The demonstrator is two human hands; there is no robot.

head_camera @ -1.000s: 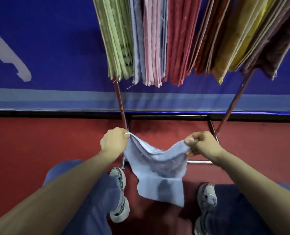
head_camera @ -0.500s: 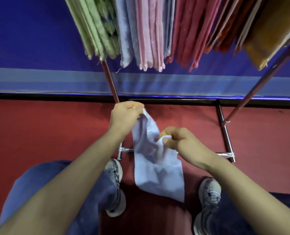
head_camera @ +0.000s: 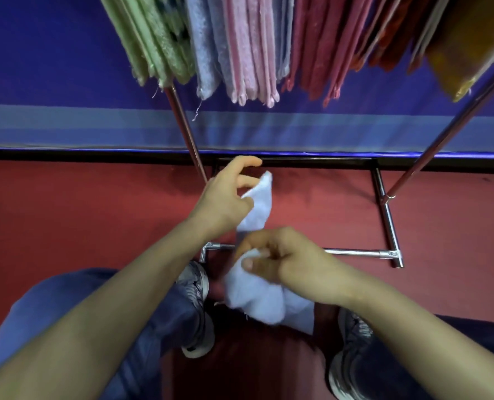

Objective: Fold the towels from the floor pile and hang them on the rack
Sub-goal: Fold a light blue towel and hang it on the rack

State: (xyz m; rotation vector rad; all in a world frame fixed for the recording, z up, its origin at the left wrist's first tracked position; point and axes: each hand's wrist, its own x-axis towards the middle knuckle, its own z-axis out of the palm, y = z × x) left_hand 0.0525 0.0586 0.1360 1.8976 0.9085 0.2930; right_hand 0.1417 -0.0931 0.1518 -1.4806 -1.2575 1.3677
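towel: light blue towel (head_camera: 256, 298) held in the air between both hands, above the floor (head_camera: 67, 226), in front of the rack (head_camera: 355, 252)
towel axis: long axis runs from near and low to far and high; top end at the left hand, bunched bulk hanging below the right hand
left hand: left hand (head_camera: 225, 197) is the farther and higher one; index finger lifted clear, thumb and lower fingers look to pinch the towel's top end, and that end pokes out past the fingers
right hand: right hand (head_camera: 286, 261) is nearer and lower; fingers curled round the towel's middle, thumb pressed on the cloth
hand-to-hand: close together, with a short narrow stretch of towel between them; the right sits just below-right of the left
step (judged): mid-fold, towel narrowed lengthwise, not flat yet
next move turns on: the rail is up and ahead of both hands, and the left hand is nearer to it, so the top end probably leads
hung towels: hung towels (head_camera: 251, 53) packed edge to edge above the hands, green through pink, red and mustard; no clear gap seen from here
rack uprights: left upright (head_camera: 185, 131) just left of the left hand, right upright (head_camera: 442, 140) well off to the right
room: open air between the uprights and below the hanging hems
risk (judged): loose tail under the right hand may unfold on the lift
feet: shoes (head_camera: 195, 284) directly below the hands
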